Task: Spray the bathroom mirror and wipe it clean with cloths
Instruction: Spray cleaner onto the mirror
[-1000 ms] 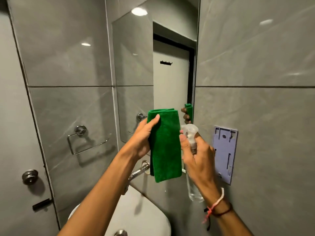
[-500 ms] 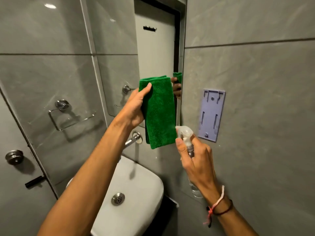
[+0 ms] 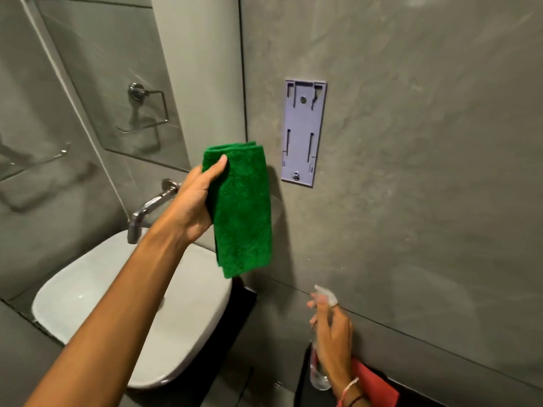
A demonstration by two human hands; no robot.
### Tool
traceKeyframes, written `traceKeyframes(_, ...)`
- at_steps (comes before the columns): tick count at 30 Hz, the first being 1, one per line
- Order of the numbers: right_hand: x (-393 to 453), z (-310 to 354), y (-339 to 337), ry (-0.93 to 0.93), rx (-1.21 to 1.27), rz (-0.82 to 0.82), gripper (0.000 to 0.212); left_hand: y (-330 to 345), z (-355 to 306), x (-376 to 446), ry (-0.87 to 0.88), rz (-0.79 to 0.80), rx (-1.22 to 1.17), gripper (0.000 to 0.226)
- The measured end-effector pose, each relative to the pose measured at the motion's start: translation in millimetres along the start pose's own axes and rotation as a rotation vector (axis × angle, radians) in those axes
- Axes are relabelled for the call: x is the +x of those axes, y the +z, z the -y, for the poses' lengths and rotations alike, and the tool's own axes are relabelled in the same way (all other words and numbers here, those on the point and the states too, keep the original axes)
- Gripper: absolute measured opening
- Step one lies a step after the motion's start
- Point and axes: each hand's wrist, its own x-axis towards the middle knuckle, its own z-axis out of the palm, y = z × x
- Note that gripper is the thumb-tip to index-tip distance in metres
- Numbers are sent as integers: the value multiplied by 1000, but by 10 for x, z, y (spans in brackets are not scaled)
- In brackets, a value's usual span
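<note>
My left hand [image 3: 194, 201] holds a folded green cloth [image 3: 244, 212] upright in front of the grey wall, just right of the mirror's lower corner. The mirror [image 3: 123, 69] fills the upper left and reflects a towel ring. Low at the right, my right hand [image 3: 333, 333] grips a clear spray bottle [image 3: 318, 374] by its neck, its white nozzle [image 3: 324, 293] pointing left. The bottle hangs close to the wall, above a red cloth [image 3: 374, 383] lying on a dark ledge.
A white basin [image 3: 88, 289] sits below my left arm, with a chrome tap [image 3: 150, 207] over it. A lilac plastic bracket [image 3: 302, 133] is fixed to the grey tiled wall [image 3: 426, 171] at the right. A dark counter [image 3: 235, 318] runs under the basin.
The view has tilted down and right. My right hand has lowered the spray bottle toward the ledge with the red cloth. My left hand has dropped with the green cloth below the mirror.
</note>
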Motion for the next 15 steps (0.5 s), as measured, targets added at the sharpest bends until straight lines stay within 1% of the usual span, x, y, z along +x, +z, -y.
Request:
traceKeyframes(1,2,-188,-40,65,0,7,32,-15,99,-29,-21,-8,-3,30)
traceKeyframes(3,0,-494,-110,192,7,46,32,-60,273,-105,-66,-28,-13,24)
traceKeyframes(5,17,-734,-171,263,14,96,36,-109,408,-182,-107,-56,-29,21)
traceKeyframes(7,53,-901,-210,309,13,144,30,-151,504,-243,-138,-79,-27,21)
traceKeyframes(8,73,-968,-226,309,0,163,26,-165,541,-269,-153,-90,-25,21)
traceKeyframes(9,95,-1038,-237,291,-28,177,27,-179,576,-291,-166,-102,-24,21)
traceKeyframes(12,158,-1264,-268,238,-122,222,43,-215,648,-329,-191,-132,-31,21)
traceKeyframes(15,185,-1487,-330,235,-214,276,45,-242,688,-349,-208,-136,-16,22)
